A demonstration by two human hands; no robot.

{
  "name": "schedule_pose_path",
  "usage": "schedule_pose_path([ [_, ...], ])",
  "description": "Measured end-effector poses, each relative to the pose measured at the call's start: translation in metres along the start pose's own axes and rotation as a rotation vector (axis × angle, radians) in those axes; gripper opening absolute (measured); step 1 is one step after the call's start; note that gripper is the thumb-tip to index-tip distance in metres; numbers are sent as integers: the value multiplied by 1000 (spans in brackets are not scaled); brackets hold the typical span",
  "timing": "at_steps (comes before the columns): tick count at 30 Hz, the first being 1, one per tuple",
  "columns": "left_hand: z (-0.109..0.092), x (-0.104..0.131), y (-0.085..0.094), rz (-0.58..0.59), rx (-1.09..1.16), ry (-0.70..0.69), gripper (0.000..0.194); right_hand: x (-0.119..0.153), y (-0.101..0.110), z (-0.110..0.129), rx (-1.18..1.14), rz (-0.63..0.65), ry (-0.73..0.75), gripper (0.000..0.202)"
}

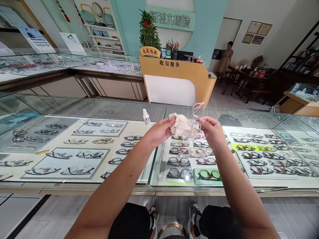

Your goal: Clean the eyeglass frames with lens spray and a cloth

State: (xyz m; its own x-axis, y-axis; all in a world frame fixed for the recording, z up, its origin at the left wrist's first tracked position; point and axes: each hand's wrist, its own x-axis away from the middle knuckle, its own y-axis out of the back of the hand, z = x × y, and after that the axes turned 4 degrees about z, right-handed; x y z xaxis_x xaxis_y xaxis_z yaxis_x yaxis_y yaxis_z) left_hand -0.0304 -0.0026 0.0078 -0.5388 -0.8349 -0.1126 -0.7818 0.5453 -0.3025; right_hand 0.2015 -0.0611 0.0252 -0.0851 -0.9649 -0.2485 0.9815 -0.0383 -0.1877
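Observation:
My left hand (163, 131) pinches a cream cloth (180, 124) above the glass display counter. Just right of it, my right hand (210, 127) grips a pair of clear-framed glasses (198, 111) by the frame, with the thumb and fingers closed. The cloth lies against part of the glasses, so that part is hidden. A small white bottle (146, 117) stands upright on the glass top, left of the cloth. Another clear-framed pair (193, 152) shows below my hands, over the rows of dark glasses.
Glasses sit in rows inside the counter (82, 132). Beyond it stands a wooden cashier desk (174, 71) with a plant (149, 33). A person (225, 58) is at the back right near a dark table (251, 74). A stool (173, 229) is below me.

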Motion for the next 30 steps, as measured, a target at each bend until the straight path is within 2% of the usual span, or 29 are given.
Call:
schedule_pose_path([
  [4, 7, 8, -18, 162, 77, 117, 46, 2, -7, -10, 3, 48, -10, 24],
  [9, 12, 14, -31, 210, 56, 109, 45, 6, -13, -14, -7, 79, -27, 21],
  [12, 16, 15, -36, 208, 25, 74, 48, 9, -18, -16, 18, 65, -22, 22],
  [18, 22, 14, -45, 114, -59, 37, 58, 12, -24, -20, 36, 59, -34, 29],
  [23, 24, 13, -45, 88, -12, 46, 57, 10, -23, -23, -3, 116, -47, 25],
  [30, 23, 13, -36, 234, -47, 58, 54, 9, -23, -23, -32, 57, -128, 27],
])
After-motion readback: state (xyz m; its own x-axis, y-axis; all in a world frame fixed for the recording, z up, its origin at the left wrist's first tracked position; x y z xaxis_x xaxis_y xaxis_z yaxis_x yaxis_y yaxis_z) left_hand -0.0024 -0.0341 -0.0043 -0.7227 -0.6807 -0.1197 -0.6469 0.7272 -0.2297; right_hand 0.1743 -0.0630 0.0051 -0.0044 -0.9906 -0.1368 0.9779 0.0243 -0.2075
